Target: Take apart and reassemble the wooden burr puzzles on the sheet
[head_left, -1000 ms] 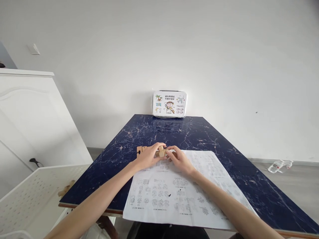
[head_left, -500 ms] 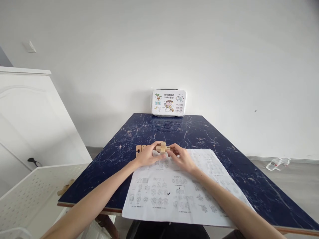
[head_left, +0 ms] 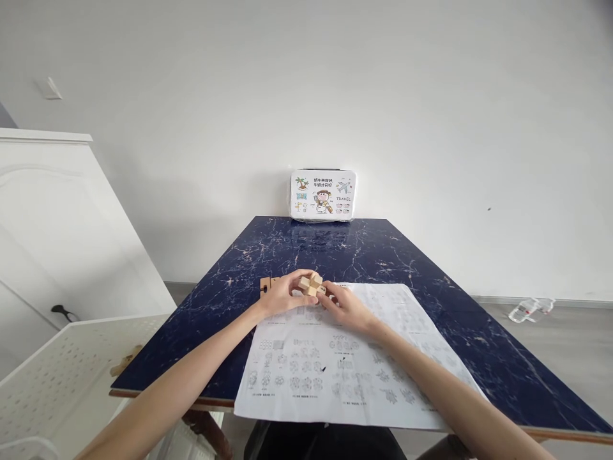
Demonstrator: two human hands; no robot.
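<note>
Left hand [head_left: 281,297] and right hand [head_left: 349,308] meet around one small wooden cross [head_left: 311,285] of joined bars, raised over the far edge of a printed sheet [head_left: 378,351]. Farthest left, a white basket [head_left: 81,327] stands against the dark table [head_left: 205,313], with a few wooden pieces [head_left: 125,360] showing inside by the table's edge, perhaps put there to leave working room. Next, notched wooden blocks [head_left: 265,285] lie just beyond the left hand, partly hidden by it. That hand's thumb and forefinger arch around the cross's left side, a grip that looks meant to steady it while leaving its top in sight. At the back, a white case [head_left: 322,195] stands upright against the wall, out of the arms' way. The right hand's fingertips narrow onto the cross's marked right end, probably for finer control. Under both forearms the sheet lies flat, its diagrams exposed between them.
</note>
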